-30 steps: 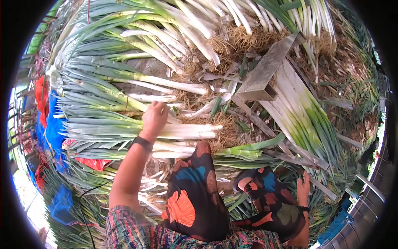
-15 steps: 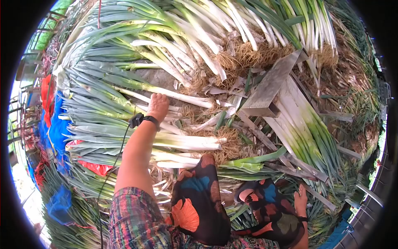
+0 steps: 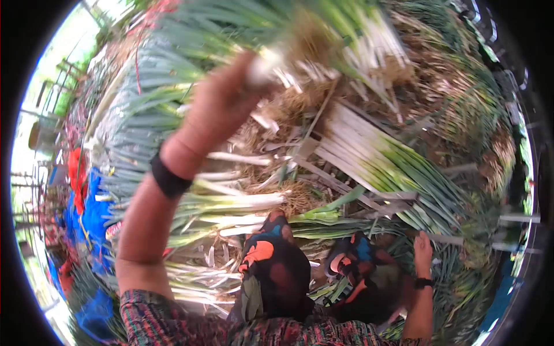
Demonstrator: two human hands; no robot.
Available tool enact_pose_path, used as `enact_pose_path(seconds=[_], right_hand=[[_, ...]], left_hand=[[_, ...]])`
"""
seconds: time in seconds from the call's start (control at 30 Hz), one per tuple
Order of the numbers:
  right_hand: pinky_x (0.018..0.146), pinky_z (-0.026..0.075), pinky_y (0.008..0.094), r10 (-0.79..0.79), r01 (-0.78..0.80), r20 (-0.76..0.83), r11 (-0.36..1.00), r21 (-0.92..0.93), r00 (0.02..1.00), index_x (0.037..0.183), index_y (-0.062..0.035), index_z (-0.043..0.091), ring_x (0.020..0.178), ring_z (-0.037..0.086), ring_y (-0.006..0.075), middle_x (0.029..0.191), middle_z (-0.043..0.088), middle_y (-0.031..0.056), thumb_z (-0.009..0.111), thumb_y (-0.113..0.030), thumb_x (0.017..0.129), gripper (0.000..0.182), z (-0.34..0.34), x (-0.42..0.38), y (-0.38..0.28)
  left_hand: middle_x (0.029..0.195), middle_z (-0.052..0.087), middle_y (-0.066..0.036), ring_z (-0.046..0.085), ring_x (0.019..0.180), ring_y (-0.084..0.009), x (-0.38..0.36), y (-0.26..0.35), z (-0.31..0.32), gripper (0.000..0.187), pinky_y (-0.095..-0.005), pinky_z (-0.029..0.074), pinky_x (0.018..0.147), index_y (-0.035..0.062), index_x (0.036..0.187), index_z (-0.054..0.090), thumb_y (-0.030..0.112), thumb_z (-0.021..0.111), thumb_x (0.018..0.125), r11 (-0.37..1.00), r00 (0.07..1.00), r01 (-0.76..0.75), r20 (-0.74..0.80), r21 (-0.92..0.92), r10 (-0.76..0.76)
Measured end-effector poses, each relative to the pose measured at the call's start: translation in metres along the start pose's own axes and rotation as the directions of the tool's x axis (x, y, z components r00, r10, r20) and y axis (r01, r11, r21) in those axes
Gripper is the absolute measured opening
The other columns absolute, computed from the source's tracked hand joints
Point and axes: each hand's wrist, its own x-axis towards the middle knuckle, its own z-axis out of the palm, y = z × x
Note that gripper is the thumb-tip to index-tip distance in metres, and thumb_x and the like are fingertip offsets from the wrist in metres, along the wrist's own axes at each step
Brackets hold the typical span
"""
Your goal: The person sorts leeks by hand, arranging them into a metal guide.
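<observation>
My left hand (image 3: pixel 228 92), smeared by motion, is raised over the heap with its fingers closed round the white shank of a leek (image 3: pixel 266 64). The leek's brown roots appear as a blur beyond the fist. Low on the right, beside my knee, my right hand (image 3: pixel 423 254) has its fingers loosely extended near the green tops of a stacked leek bundle (image 3: pixel 398 158); I see nothing held in it. More leeks (image 3: pixel 254 202) with white shanks and brown roots lie in front of my knees.
The stacked bundle lies across a metal frame (image 3: pixel 334 183) with bars jutting out to the right. Blue netting (image 3: pixel 95 311) and red sacking (image 3: pixel 77 176) are at the left. Loose roots and leaf scraps (image 3: pixel 461 109) cover the ground at the upper right.
My left hand has risen up and away from the row of leeks, now with a leek in it. My view has shifted, and my right hand appears slightly higher.
</observation>
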Motion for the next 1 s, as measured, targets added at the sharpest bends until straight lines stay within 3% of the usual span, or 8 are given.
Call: enact_pose_path(seconds=[0.17, 0.27, 0.33, 0.57, 0.67, 0.77, 0.9, 1.0], right_hand=[[0.087, 0.051, 0.0288, -0.160, 0.182, -0.140, 0.970, 0.159, 0.977, 0.129, -0.0005, 0.058, 0.093, 0.064, 0.0139, 0.101, 0.069, 0.0079, 0.055, -0.011, 0.099, 0.032, -0.032, -0.030, -0.070], [0.084, 0.052, 0.0288, -0.396, 0.444, -0.208, 0.844, 0.302, 0.894, 0.125, -0.0004, 0.061, 0.090, 0.065, 0.0138, 0.100, 0.069, 0.0074, 0.056, -0.009, 0.099, 0.028, -0.027, -0.064, -0.157], [0.086, 0.052, 0.0285, -0.525, 0.556, -0.213, 0.677, 0.482, 0.824, 0.121, -0.0009, 0.063, 0.093, 0.065, 0.0121, 0.100, 0.070, 0.0075, 0.058, 0.001, 0.093, 0.028, -0.017, -0.091, -0.221], [0.100, 0.045, 0.0408, -0.935, 0.982, -0.319, 0.180, -0.061, 0.152, 0.146, -0.0091, 0.041, 0.123, 0.055, 0.0327, 0.133, 0.057, 0.0177, 0.078, -0.027, 0.078, 0.080, -0.058, -0.198, -0.411], [0.095, 0.048, 0.0418, -0.922, 0.971, -0.361, 0.202, -0.128, 0.144, 0.147, -0.0096, 0.037, 0.117, 0.058, 0.0353, 0.131, 0.057, 0.0180, 0.076, -0.027, 0.079, 0.079, -0.062, -0.230, -0.442], [0.088, 0.051, 0.0434, -0.905, 0.950, -0.288, 0.301, 0.083, 0.312, 0.142, -0.0093, 0.040, 0.107, 0.061, 0.0372, 0.123, 0.059, 0.0184, 0.071, -0.020, 0.081, 0.069, -0.069, -0.247, -0.445], [0.076, 0.053, 0.0442, -0.906, 0.973, -0.409, 0.179, -0.148, 0.104, 0.136, -0.0092, 0.045, 0.093, 0.063, 0.0363, 0.107, 0.061, 0.0166, 0.069, -0.013, 0.078, 0.063, -0.101, -0.237, -0.432], [0.071, 0.052, 0.0449, -0.902, 0.924, -0.419, 0.243, -0.294, 0.104, 0.133, -0.0094, 0.047, 0.086, 0.064, 0.0351, 0.098, 0.062, 0.0150, 0.070, -0.012, 0.077, 0.061, -0.128, -0.250, -0.417]], left_hand=[[0.073, 0.047, 0.002, 0.042, 0.064, -0.0079, 0.082, 0.147, -0.118, 0.028, -0.0244, 0.036, 0.059, 0.0071, 0.101, 0.059, 0.035, 0.053, 0.102, 0.942, 0.980, -0.068, -0.199, -0.330, 0.001], [0.074, 0.042, 0.001, 0.039, 0.064, -0.0093, 0.088, 0.248, -0.163, 0.027, -0.0246, 0.033, 0.060, 0.0039, 0.098, 0.054, 0.031, 0.051, 0.102, 0.682, 0.949, -0.296, -0.125, -0.669, 0.289], [0.072, 0.036, 0.000, 0.035, 0.061, -0.0096, 0.094, 0.291, -0.199, 0.024, -0.0251, 0.031, 0.057, 0.0003, 0.100, 0.052, 0.024, 0.052, 0.100, 0.440, 0.921, -0.203, -0.018, -0.875, 0.389], [0.062, 0.035, 0.002, 0.031, 0.051, -0.0100, 0.069, 0.418, -0.211, 0.046, -0.0258, 0.029, 0.047, 0.0077, 0.080, 0.044, 0.049, 0.044, 0.101, 0.134, 0.884, -0.174, -0.095, -0.976, 0.458], [0.060, 0.035, 0.002, 0.031, 0.050, -0.0095, 0.062, 0.444, -0.202, 0.054, -0.0252, 0.029, 0.046, 0.0093, 0.079, 0.044, 0.059, 0.039, 0.100, 0.041, 0.854, -0.182, -0.137, -0.983, 0.502], [0.060, 0.036, 0.003, 0.031, 0.050, -0.0090, 0.050, 0.467, -0.191, 0.051, -0.0252, 0.029, 0.047, 0.0109, 0.078, 0.044, 0.057, 0.040, 0.100, -0.003, 0.877, -0.267, -0.245, -0.964, 0.413], [0.061, 0.036, 0.005, 0.034, 0.053, -0.0083, 0.035, 0.492, -0.160, 0.049, -0.0273, 0.034, 0.057, 0.0146, 0.072, 0.042, 0.055, 0.045, 0.100, 0.082, 0.912, -0.322, -0.286, -0.943, 0.293], [0.061, 0.040, 0.004, 0.042, 0.057, -0.0106, 0.026, 0.496, -0.125, 0.051, -0.0322, 0.040, 0.066, 0.0163, 0.066, 0.042, 0.054, 0.051, 0.098, 0.111, 0.944, -0.217, -0.179, -0.970, 0.277]])
